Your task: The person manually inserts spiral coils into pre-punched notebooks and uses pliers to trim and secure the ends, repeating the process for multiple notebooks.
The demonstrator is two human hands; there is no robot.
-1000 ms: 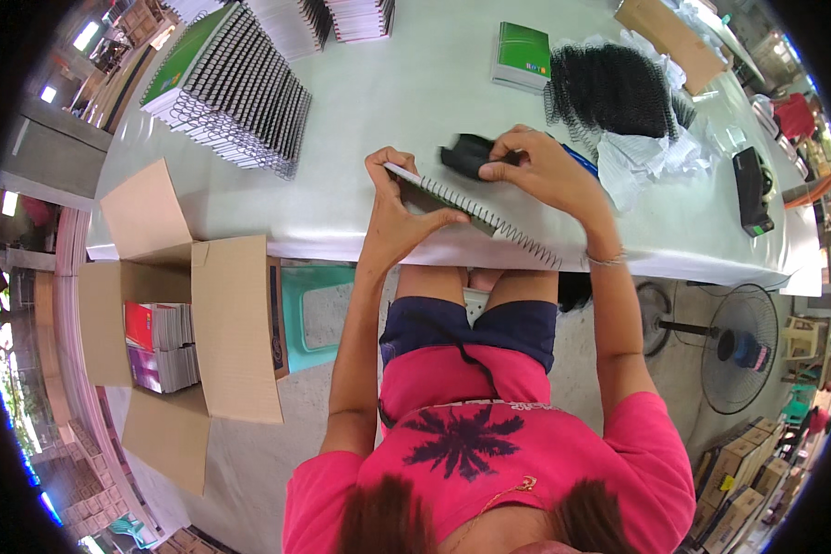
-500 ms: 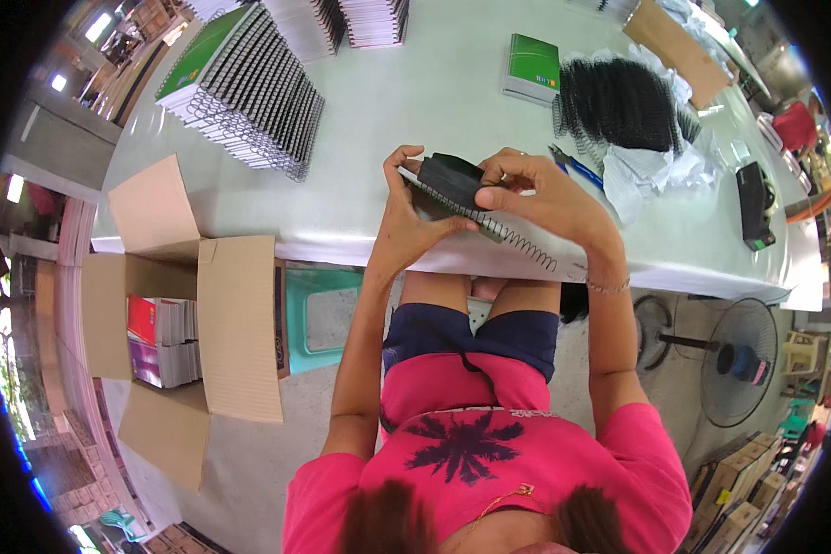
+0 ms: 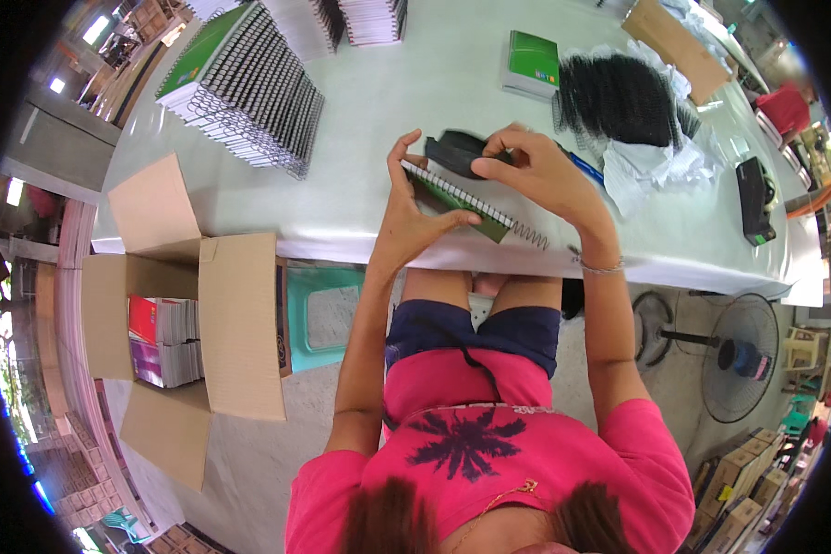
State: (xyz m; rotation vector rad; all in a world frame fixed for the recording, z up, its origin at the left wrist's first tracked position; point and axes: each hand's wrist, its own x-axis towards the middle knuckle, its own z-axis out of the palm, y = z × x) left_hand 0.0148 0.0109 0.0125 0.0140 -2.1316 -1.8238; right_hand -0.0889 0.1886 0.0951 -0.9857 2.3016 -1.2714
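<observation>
My left hand (image 3: 418,214) grips a small green-covered notebook (image 3: 462,205) near the table's front edge, thumb on the cover and fingers behind it. A dark spiral wire (image 3: 531,236) runs along the notebook's upper edge, and its loose end sticks out past the right corner. In my right hand (image 3: 547,175) is a black rounded hand-held device (image 3: 452,152), pinched at its right end. The device hovers just above the coiled edge, apart from it as far as I can see. My right palm and forearm hide part of the blue-handled pliers (image 3: 582,166).
Wire-bound notebooks (image 3: 258,92) stand stacked at the far left. A green notebook pile (image 3: 532,63) lies beside black wire coils (image 3: 619,102) and crumpled paper (image 3: 651,171). A black tape dispenser (image 3: 755,201) sits right. An open carton (image 3: 240,323) and a fan (image 3: 737,358) flank me.
My right hand has raised the black device off the notebook's coiled edge. The notebook now shows more of its green cover, and less wire sticks out at the right.
</observation>
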